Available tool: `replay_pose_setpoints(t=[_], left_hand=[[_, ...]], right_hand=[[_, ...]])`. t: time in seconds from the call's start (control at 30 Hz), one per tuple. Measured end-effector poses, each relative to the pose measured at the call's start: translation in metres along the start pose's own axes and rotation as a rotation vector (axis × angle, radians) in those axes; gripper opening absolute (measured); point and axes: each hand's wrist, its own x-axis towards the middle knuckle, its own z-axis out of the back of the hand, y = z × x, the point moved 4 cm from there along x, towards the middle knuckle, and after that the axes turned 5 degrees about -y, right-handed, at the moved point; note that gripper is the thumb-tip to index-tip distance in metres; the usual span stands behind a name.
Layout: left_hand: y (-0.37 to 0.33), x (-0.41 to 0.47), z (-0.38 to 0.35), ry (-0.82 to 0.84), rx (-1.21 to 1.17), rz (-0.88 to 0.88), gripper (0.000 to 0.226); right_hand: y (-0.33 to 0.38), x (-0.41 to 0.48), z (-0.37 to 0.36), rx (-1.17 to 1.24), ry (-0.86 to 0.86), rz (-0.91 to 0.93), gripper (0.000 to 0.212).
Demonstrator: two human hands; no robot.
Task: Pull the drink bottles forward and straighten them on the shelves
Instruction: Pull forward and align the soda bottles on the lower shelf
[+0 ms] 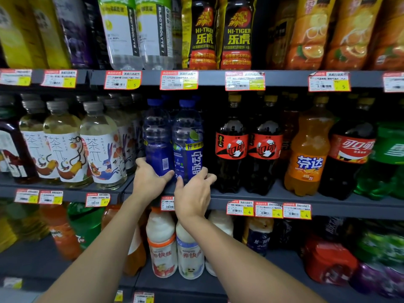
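On the middle grey shelf [349,207], my left hand [150,179] grips the left blue plastic bottle [157,147] low down; my right hand [193,194] curls round its blue twin [188,149]. Full, they're likely heavy and slick, so I'd hold low on the label.

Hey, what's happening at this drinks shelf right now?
A person is tidying the middle shelf. Their left hand grips the left blue bottle, whose barcode side faces out, and their right hand holds the right blue bottle, its label facing forward. Both bottles stand upright near the shelf's front edge.
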Motion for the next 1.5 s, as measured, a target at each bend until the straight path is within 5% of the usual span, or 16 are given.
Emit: replay_pose_setpoints(t=[0.3, 0.47, 1.1, 1.37, 1.5], left_hand=[[0.002, -0.007, 0.009, -0.026, -0.011, 0.008, 0.090], [-0.002, -0.008, 0.009, -0.067, 0.097, -0.067, 0.064], [-0.001, -0.012, 0.017, -0.110, 0.017, 0.025, 0.098], [0.000, -0.009, 0.025, -0.030, 0.221, -0.061, 0.102], [0.003, -0.003, 0.025, 0.122, 0.063, -0.090, 0.077]], right_hand=[[-0.007, 0.000, 0.003, 0.123, 0.007, 0.017, 0.055], [-0.004, 0.000, 0.001, 0.035, 0.039, 0.036, 0.074], [-0.004, -0.003, 0.005, 0.014, 0.093, 0.067, 0.066], [-0.007, -0.007, 0.004, 0.009, 0.098, -0.013, 0.061], [-0.010, -0.001, 0.005, 0.011, 0.096, -0.012, 0.073]])
